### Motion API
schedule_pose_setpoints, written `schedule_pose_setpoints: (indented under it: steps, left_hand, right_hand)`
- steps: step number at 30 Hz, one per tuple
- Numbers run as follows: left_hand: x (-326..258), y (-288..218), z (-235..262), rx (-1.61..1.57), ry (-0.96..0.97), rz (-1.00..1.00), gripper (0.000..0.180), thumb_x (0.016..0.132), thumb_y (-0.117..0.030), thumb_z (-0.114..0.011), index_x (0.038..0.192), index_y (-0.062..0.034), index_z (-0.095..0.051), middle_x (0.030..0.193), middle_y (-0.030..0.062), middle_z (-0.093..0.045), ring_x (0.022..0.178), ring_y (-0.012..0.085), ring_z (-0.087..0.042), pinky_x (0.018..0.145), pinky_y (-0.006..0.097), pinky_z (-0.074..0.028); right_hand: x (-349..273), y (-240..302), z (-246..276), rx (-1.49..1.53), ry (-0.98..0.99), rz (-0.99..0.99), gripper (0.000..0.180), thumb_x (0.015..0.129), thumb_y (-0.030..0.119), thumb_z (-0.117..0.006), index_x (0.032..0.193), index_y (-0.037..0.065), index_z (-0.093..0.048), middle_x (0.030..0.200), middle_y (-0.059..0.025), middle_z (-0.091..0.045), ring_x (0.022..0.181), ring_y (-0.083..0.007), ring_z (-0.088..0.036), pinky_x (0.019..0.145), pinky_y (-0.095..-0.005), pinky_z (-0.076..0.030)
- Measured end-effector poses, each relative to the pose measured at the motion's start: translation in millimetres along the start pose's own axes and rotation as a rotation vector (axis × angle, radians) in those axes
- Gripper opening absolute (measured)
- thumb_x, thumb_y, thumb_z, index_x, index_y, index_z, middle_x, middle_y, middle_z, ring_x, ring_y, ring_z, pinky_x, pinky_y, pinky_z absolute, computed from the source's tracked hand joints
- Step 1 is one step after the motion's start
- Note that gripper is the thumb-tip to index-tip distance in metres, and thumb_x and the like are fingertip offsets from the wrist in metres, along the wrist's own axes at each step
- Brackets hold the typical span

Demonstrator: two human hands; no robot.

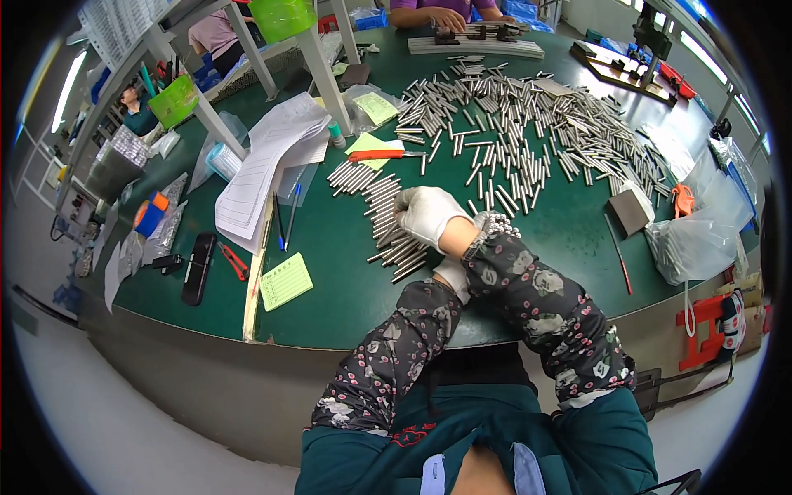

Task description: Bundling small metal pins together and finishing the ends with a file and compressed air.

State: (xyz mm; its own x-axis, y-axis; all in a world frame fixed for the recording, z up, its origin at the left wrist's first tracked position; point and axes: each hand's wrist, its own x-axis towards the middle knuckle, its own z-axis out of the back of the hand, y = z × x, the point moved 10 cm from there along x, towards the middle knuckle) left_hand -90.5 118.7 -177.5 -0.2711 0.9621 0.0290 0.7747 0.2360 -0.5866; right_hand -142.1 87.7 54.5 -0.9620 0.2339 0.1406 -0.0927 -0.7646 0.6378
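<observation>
My right hand, in a white glove, reaches across to the left with its fingers curled closed at a row of short metal pins. What lies inside those fingers is hidden. Under my right forearm is my left hand, also gloved; only its back near the wrist shows, and its fingers are covered. Just beyond the right forearm a bundle of pins shows its round ends. Many loose pins lie heaped across the far middle and right of the green table.
An orange cutter knife lies on yellow notes beyond the row. Papers, pens and a yellow-green form are at left. At right are a dark block, a thin red tool and plastic bags. A co-worker's hand shows opposite.
</observation>
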Motion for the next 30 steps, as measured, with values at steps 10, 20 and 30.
schedule_pose_setpoints:
  steps: [10, 20, 30]
  left_hand:
    - [-5, -78, -148, 0.623, -0.177, -0.097, 0.041, 0.076, 0.001, -0.056, 0.114, -0.0072, -0.044, 0.104, 0.0028, -0.054, 0.093, 0.0110, -0.051, 0.081, 0.024, -0.042]
    - [-6, -86, -148, 0.592, -0.189, -0.285, 0.046, 0.061, 0.012, -0.063, 0.101, -0.0046, -0.048, 0.089, -0.0012, -0.056, 0.082, 0.0077, -0.054, 0.072, 0.021, -0.045]
    - [-8, -87, -147, 0.675, -0.175, -0.269, 0.045, 0.062, 0.011, -0.065, 0.101, -0.0038, -0.047, 0.090, -0.0002, -0.055, 0.081, 0.0084, -0.054, 0.069, 0.022, -0.047]
  right_hand:
    - [-89, 16, 124, 0.108, -0.528, 0.301, 0.010, 0.075, 0.004, -0.055, 0.084, 0.001, -0.058, 0.072, -0.0081, -0.058, 0.062, -0.0169, -0.055, 0.058, -0.0261, -0.044]
    - [-115, -106, 59, 0.816, -0.117, -0.068, 0.038, 0.075, 0.013, -0.063, 0.109, 0.001, -0.049, 0.080, 0.0000, -0.050, 0.072, -0.0072, -0.046, 0.068, -0.0188, -0.041]
    - [-115, -113, 54, 0.888, -0.182, -0.088, 0.030, 0.075, 0.008, -0.061, 0.103, -0.001, -0.053, 0.080, -0.0012, -0.055, 0.072, -0.0067, -0.049, 0.069, -0.0192, -0.042]
